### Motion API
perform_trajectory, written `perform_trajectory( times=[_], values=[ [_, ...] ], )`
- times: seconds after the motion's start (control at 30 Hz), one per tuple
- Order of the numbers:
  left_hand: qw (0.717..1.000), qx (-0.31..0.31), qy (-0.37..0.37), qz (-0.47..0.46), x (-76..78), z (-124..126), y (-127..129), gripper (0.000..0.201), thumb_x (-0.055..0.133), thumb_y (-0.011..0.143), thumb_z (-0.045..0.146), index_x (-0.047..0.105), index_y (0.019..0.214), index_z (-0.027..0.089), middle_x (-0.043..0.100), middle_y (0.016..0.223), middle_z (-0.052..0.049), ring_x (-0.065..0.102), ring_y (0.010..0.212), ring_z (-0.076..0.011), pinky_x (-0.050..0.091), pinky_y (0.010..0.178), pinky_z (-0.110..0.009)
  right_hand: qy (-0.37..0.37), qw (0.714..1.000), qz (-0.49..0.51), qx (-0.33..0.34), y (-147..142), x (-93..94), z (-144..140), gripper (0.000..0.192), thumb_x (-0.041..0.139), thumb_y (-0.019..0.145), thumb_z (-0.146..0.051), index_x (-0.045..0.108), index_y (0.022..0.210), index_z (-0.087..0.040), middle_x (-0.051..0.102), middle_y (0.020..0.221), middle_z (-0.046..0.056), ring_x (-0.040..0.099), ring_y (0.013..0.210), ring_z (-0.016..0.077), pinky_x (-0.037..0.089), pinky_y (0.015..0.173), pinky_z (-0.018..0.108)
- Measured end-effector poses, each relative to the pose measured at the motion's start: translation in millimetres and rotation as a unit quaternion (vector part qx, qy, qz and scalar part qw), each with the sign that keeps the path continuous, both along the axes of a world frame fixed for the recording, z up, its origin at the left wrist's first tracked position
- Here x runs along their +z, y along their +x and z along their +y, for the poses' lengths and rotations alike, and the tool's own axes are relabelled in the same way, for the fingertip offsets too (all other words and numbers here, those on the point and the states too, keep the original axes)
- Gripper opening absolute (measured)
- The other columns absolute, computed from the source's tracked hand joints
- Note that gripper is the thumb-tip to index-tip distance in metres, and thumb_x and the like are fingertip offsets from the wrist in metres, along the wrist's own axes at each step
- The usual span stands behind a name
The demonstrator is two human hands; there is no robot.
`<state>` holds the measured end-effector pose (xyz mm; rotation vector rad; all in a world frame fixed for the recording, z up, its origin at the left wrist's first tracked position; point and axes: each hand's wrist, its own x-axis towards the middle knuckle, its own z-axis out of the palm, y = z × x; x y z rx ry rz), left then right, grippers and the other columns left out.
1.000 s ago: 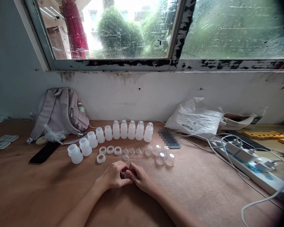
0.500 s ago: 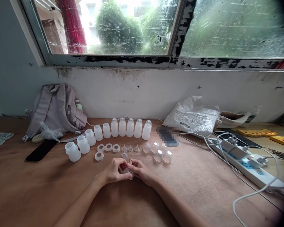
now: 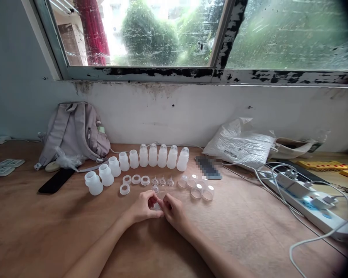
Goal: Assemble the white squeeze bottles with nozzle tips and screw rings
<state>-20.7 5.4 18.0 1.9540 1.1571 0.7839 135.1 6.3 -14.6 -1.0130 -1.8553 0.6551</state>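
My left hand (image 3: pixel 143 208) curls its thumb and fingers around a small translucent baby bottle part (image 3: pixel 157 207), mostly hidden by the fingers. My right hand (image 3: pixel 174 210) is closed with its fingertips pressed against that same part. Just beyond the hands lie several clear silicone teats (image 3: pixel 162 181). White collar rings (image 3: pixel 136 179) sit to their left, and clear dome caps (image 3: pixel 196 191) to their right. Behind them curves a row of small frosted bottles. Those on the left, such as this open bottle (image 3: pixel 93 183), have bare necks; those on the right, like this capped bottle (image 3: pixel 182 159), wear clear caps.
A black phone (image 3: pixel 56 180) and a grey backpack (image 3: pixel 75 133) are at the left. To the right are a partly blurred dark phone (image 3: pixel 208 168), a silvery plastic bag (image 3: pixel 239 143) and a power strip (image 3: pixel 310 204) with trailing white cables. A wall and window stand behind.
My right hand's fingers have curled in more and shifted slightly right around the small part. My left hand keeps its grip. The whole view has shifted a little.
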Motion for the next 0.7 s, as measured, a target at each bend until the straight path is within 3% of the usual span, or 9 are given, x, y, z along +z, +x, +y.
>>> perform_trajectory(
  times=[0.1,0.3,0.53,0.7],
  values=[
    [1.0,-0.001,0.017,-0.002,-2.1,-1.4,-1.5,0.026,0.067,0.059,0.032,0.051,0.072,0.016,0.049,0.071,0.003,0.045,0.061,-0.0086,0.039,0.052,-0.019,0.022,0.999,-0.025,0.006,2.6,-1.2,-0.4,0.03,0.043,0.083,-0.033,0.033,0.058,-0.02,0.034,0.054,-0.005,0.031,0.048,0.0081,0.026,0.047,0.022],
    [0.996,-0.025,0.079,0.019,-5.6,-4.0,-4.2,0.039,0.067,0.061,0.033,0.052,0.094,0.02,0.059,0.089,-0.001,0.053,0.076,-0.0142,0.043,0.07,-0.026,-0.021,0.997,-0.014,0.074,3.0,9.7,0.7,0.023,0.041,0.084,-0.033,0.036,0.065,-0.02,0.039,0.059,-0.003,0.035,0.053,0.0099,0.03,0.05,0.022],
    [0.984,0.075,0.146,0.069,-13.9,-8.6,4.6,0.022,0.059,0.067,0.028,0.051,0.086,0.019,0.057,0.082,-0.002,0.053,0.078,-0.0174,0.042,0.069,-0.028,-0.041,0.999,0.013,0.031,-0.1,8.1,0.3,0.016,0.042,0.083,-0.029,0.04,0.069,-0.02,0.046,0.064,-0.001,0.042,0.058,0.0117,0.034,0.053,0.023],
    [0.964,0.078,0.227,0.116,-16.9,-6.2,2.9,0.019,0.056,0.066,0.024,0.049,0.083,0.019,0.054,0.08,-0.004,0.052,0.077,-0.0191,0.042,0.07,-0.031,-0.059,0.997,0.038,0.034,-1.9,7.5,0.7,0.005,0.042,0.082,-0.023,0.046,0.081,-0.019,0.053,0.075,0.003,0.048,0.066,0.014,0.039,0.06,0.025]
  ],
)
